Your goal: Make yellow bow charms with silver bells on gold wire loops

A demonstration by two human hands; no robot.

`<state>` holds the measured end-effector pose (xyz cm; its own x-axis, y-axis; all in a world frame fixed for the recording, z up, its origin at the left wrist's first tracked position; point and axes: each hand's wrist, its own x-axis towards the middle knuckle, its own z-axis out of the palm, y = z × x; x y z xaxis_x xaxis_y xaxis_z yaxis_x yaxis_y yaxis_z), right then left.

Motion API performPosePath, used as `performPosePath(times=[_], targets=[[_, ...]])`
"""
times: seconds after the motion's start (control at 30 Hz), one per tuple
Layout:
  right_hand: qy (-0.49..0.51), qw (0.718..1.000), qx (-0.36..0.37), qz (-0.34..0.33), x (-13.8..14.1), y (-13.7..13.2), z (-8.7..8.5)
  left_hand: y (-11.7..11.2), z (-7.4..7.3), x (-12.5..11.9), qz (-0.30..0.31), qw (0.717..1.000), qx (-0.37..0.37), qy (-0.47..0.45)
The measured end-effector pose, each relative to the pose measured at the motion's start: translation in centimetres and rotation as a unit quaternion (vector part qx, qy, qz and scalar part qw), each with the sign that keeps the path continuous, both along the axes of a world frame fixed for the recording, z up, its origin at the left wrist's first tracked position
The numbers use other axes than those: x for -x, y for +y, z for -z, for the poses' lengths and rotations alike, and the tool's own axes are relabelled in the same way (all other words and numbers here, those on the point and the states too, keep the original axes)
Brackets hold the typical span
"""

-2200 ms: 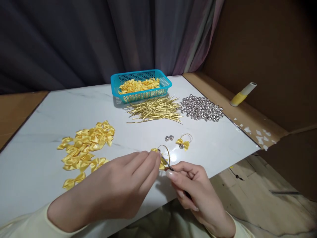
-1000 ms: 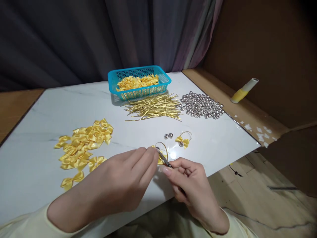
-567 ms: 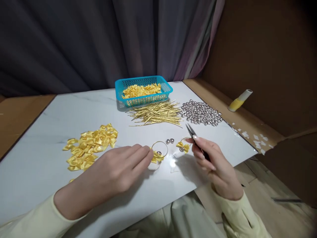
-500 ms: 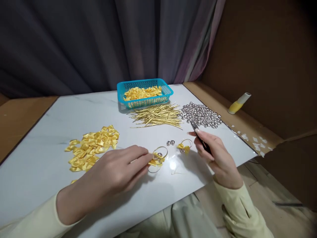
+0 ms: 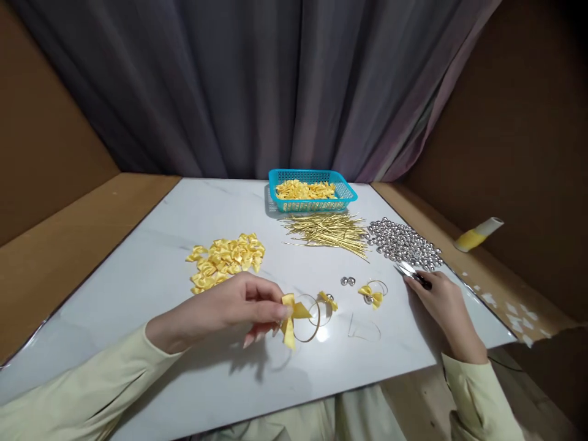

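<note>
My left hand (image 5: 229, 309) pinches a yellow satin bow (image 5: 291, 313) with a gold wire loop (image 5: 309, 318) attached, lifted a little above the white tabletop (image 5: 151, 263). My right hand (image 5: 438, 300) rests on the table at the right and grips small scissors (image 5: 411, 274), their tips just short of the pile of silver bells (image 5: 404, 243). Between the hands lie another bow with a loop (image 5: 373, 293), a bow with a bell (image 5: 328, 299), two loose bells (image 5: 347, 281) and a cut bit of wire (image 5: 362, 327).
A heap of yellow bows (image 5: 227, 260) lies left of centre. At the back stands a blue basket (image 5: 312, 190) holding more bows, with a bundle of gold wire ties (image 5: 328, 229) in front of it. A yellow-and-white tube (image 5: 478, 234) lies on the brown board at the right.
My right hand left the bow and carried the scissors right, down to the table by the bells. My left hand lifted the bow with its loop. The camera tilted up.
</note>
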<state>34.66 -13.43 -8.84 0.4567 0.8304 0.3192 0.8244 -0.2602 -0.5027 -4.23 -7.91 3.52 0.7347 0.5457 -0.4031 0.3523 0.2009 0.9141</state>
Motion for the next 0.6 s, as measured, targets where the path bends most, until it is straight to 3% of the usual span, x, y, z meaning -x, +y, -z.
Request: performPosePath(times=[0.17,0.27,0.33,0.37,0.4,0.47,0.6], targets=[[-0.010,1.000,-0.024,0.003,1.5,0.5,-1.8,-0.2,0.4,0.5,-0.008,0.999,-0.034,-0.023],[0.022,0.998,-0.057,-0.023,5.3,-0.5,-4.3,-0.4,0.8,0.4,-0.020,0.998,-0.054,-0.031],[0.058,0.991,-0.063,-0.099,9.2,-1.4,-6.1,-0.7,1.2,0.2,-0.025,0.997,-0.062,-0.033],[0.084,0.981,-0.055,-0.166,11.2,-1.9,-6.9,-0.8,1.3,0.0,-0.027,0.997,-0.067,-0.032],[0.141,0.952,-0.046,-0.269,13.2,-2.2,-7.6,-1.0,1.4,-0.1,-0.028,0.997,-0.070,-0.029],[0.209,0.900,-0.022,-0.382,16.6,-2.5,-8.4,-1.3,1.6,-0.2,-0.029,0.997,-0.074,-0.025],[0.316,0.850,0.022,-0.421,20.0,-2.1,-8.3,-1.6,1.5,-0.1,-0.017,0.996,-0.070,-0.051]])
